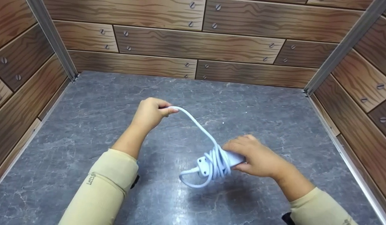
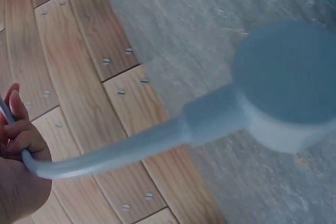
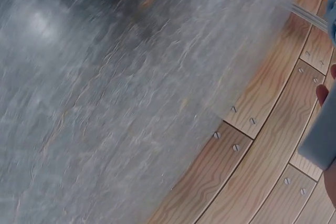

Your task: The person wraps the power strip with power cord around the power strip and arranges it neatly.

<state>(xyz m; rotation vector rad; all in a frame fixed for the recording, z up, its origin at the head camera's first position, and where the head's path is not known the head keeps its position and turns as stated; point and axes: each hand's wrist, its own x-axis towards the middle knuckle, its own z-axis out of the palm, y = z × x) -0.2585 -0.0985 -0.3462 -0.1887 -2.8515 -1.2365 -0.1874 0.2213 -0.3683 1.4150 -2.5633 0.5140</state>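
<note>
Above the grey floor hangs a white power strip [image 1: 237, 158], its cord [image 1: 218, 162] wound in several turns around the body. My right hand [image 1: 254, 154] grips the strip by its right end. At the right edge of the right wrist view, the end of the strip [image 3: 321, 137] shows with a fingertip beside it. A free length of cord rises to my left hand [image 1: 150, 114], which pinches it between thumb and fingers. In the left wrist view, the cord [image 2: 110, 156] runs from the left hand [image 2: 26, 150] to a round plug [image 2: 286, 77], blurred and close to the camera.
The grey marbled surface [image 1: 118, 187] lies below both hands. Wood-patterned panels [image 1: 168, 40] stand at the back and sides, with metal posts [image 1: 55, 37] in the corners. A metal strip [image 1: 346, 156] edges the right side.
</note>
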